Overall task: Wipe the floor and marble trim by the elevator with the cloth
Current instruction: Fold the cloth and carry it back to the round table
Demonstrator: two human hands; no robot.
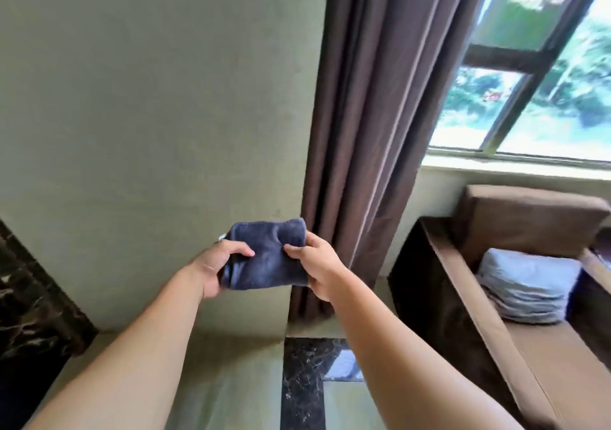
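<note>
A folded dark blue cloth [266, 253] is held up in front of the wall, at mid-height of the view. My left hand [215, 266] grips its lower left edge, thumb on the front. My right hand [317, 266] pinches its right side. Dark marble trim [29, 310] with pale veins runs down the left edge. A dark marble strip [302, 383] is set into the glossy light floor [231, 393] below my arms.
A plain greenish wall [148, 99] fills the left and centre. A brown curtain [373, 115] hangs beside a window [542, 99]. At right stands a brown sofa [463, 297] with a grey cushion [525, 284] on its seat.
</note>
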